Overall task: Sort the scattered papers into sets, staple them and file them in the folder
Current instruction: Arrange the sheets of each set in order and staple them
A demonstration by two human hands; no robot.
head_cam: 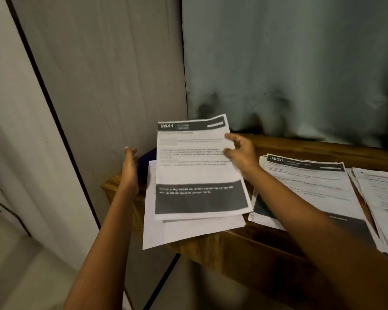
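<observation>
Centre of frame: top sheet, flat white paper headed "2641", with a dark band along the head and a broad dark block with white lettering near the foot; the fine print is blurred. It lies on a pile of plain white sheets that juts past the front edge of the wooden table, which has a glossy brown grain. Right hand: fingers bent and spread, tips on the sheet's right edge; cannot tell whether any finger is under the paper, so whether it grips is unclear. Left hand: seen edge-on, fingers straight and together, holding nothing, just beside the pile's left edge. A rounded purple object sits between that hand and the pile, mostly hidden, kind not identifiable. Right of centre: a 2nd pile headed "3638", its edges fanned and its lower part covered by the right forearm. Far right: a 3rd pile, cut off by the frame edge. Behind: a creased grey-green curtain and a grey streaked panel.
</observation>
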